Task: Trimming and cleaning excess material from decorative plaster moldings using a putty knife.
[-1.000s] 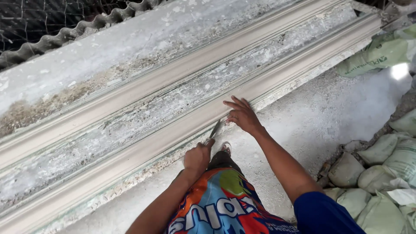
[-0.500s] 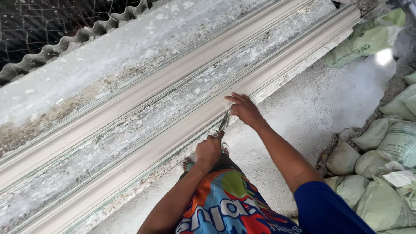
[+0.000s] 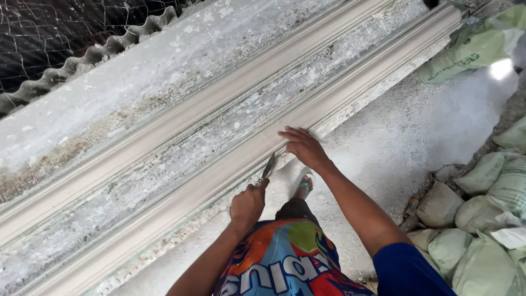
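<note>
My left hand (image 3: 247, 204) grips a small metal blade tool (image 3: 268, 165), its tip against the near edge of a long pale plaster moulding (image 3: 350, 90) that runs diagonally across a dusty workbench (image 3: 164, 66). My right hand (image 3: 303, 147) lies flat with spread fingers on the moulding's front edge, just right of the blade. A second, parallel moulding strip (image 3: 181, 118) lies farther back on the bench.
Several stuffed green and beige sacks (image 3: 482, 175) pile at the right on a white-dusted floor (image 3: 416, 137). Another green sack (image 3: 471, 49) lies at upper right. Corrugated sheet and wire netting (image 3: 66, 49) border the bench's far side. My sandalled foot (image 3: 304, 187) stands below the bench.
Both hands have shifted right along the moulding's front edge, the blade still against it. The view has drifted with them.
</note>
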